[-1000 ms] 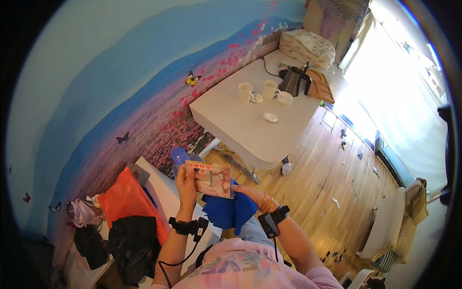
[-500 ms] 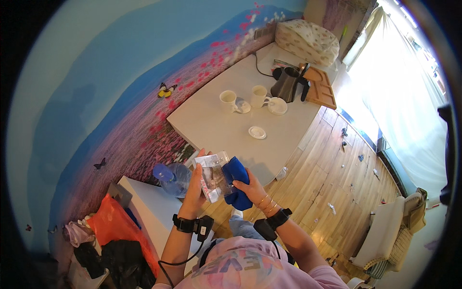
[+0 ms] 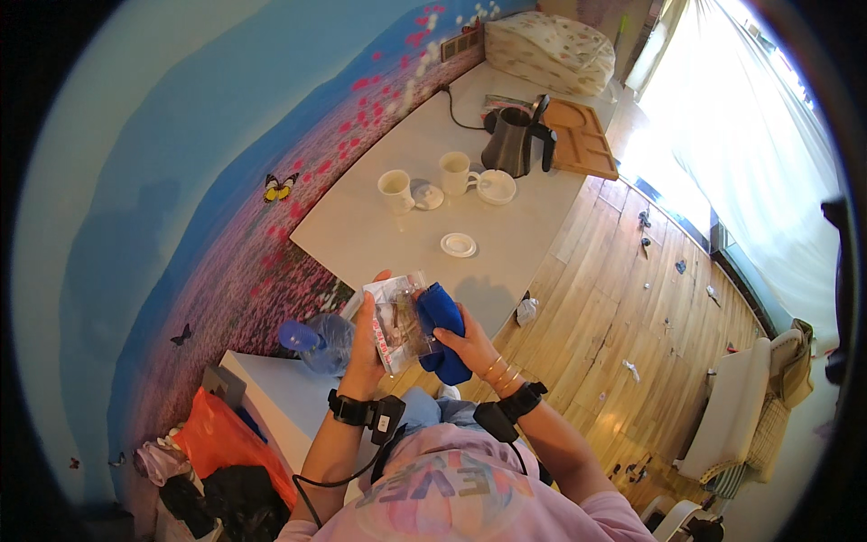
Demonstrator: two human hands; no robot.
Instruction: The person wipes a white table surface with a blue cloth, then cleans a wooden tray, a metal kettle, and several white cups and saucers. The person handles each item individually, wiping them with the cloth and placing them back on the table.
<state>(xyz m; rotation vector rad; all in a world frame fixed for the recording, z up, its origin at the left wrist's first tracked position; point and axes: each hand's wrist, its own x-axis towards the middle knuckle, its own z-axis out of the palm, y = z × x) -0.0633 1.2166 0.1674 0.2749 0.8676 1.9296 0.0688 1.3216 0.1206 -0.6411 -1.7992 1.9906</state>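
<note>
Overhead, a fisheye view looks down on a person seated beside a long white table (image 3: 379, 235) that runs along a blue wall mural of pink flowers and butterflies; wooden floorboards (image 3: 632, 307) fill the right side. On the table stand one dark kettle (image 3: 510, 140), one wooden tray (image 3: 582, 135), two white mugs (image 3: 396, 190) and three small white lids or saucers. Lower left sit one orange bag (image 3: 221, 443) and one clear water bottle with a blue cap (image 3: 316, 339).

Both hands are raised in front of the person's chest, just short of the table's near edge. The left hand (image 3: 366, 339) is closed around the edge of one clear plastic packet (image 3: 397, 316) with dark contents — likely light, thin and crinkly, somewhat slippery, best pinched at a sealed edge rather than across its middle. The right hand (image 3: 470, 343) is wrapped round one blue cloth pouch (image 3: 442, 330), pressed against the packet; it looks soft and floppy — easy to grasp anywhere, though it would sag if held by one corner. Each wrist wears one black strap
</note>
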